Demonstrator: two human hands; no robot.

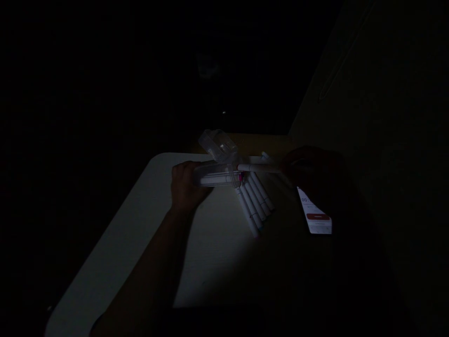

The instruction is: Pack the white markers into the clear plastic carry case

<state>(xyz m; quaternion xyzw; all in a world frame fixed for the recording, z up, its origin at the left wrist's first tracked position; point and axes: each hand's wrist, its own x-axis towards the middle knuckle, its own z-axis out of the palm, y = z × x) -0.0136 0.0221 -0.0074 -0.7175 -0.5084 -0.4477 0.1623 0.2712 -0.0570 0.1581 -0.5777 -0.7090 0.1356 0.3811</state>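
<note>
Case (210, 175) of clear plastic at the centre of the frame, lying lengthwise from left to right above the pale counter (210, 257), with several white pens inside. Gripped around its left end by the left hand (184, 185), with fingers curled over the far side. Clear flap (219, 146) raised above the case's right part, tilted towards the upper left, catching a little light. Pink and purple pen ends at the case's right end.

Just right of there, a white marker (257, 167) held nearly level, left tip at the case's open end. Pinched near its right end by the right hand (303, 161), mostly lost in shadow, with exact finger placement too dark to tell.

Below and right of the case, a fan of loose markers (254, 203) on the counter, side by side, slanting down to the right, upper ends close to the case's right end and directly beneath the held one. Another pen (264, 155) with a pale blue end farther up, behind the held marker.

At right, a lit phone (317, 217) with a red bar on screen, upper right part covered by the dark right hand and forearm. Deep shadow across the lower right of the counter. Brownish surface (259, 142) beyond the far edge; dim wall (386, 117) at upper right.
</note>
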